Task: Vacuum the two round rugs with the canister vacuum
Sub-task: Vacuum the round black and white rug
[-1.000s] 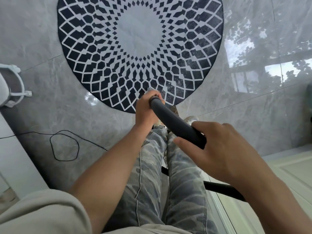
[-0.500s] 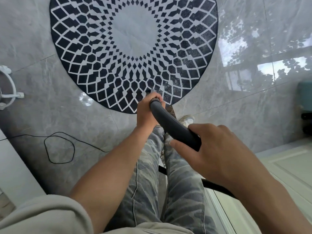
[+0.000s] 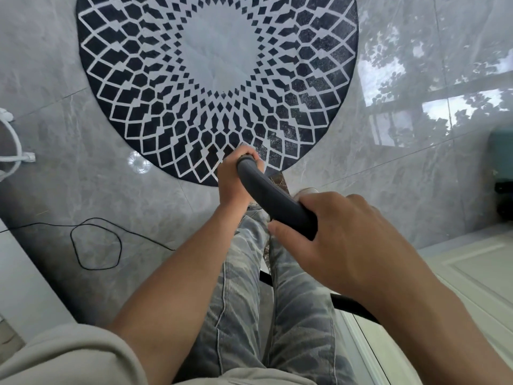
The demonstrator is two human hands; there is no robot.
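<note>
I look down on a glossy grey marble-look tile floor (image 3: pixel 55 79) that fills most of the view. On its right side it mirrors a bright window and leafy branches (image 3: pixel 422 87).

The round rug (image 3: pixel 216 84) lies flat on the floor straight ahead of me, dark with a white lattice pattern and a pale centre. Its far side is cut off by the top of the frame. Its near edge sits just past my feet, and pale specks show on the dark patches at the near right.

A white panelled surface (image 3: pixel 472 273) runs along the lower right, and a plain white unit (image 3: pixel 19 273) stands at the lower left. My legs in camouflage trousers (image 3: pixel 244 301) point towards the rug, with one shoe tip (image 3: pixel 306 191) showing.

The dark grey curved vacuum handle (image 3: pixel 273 197) crosses above my knees, and its front end hangs over the rug's near edge. My left hand (image 3: pixel 234 180) is wrapped around that front end. My right hand (image 3: pixel 349 240) closes over the rear end, thumb underneath. A black hose (image 3: pixel 354 307) trails out behind the right wrist.

A thin black cord (image 3: pixel 95 243) lies looped on the tiles to the left, well apart from the rug. A white ring-shaped stand (image 3: pixel 12 147) shows at the left edge and a teal object (image 3: pixel 503 154) at the right edge; I cannot tell what either is.
</note>
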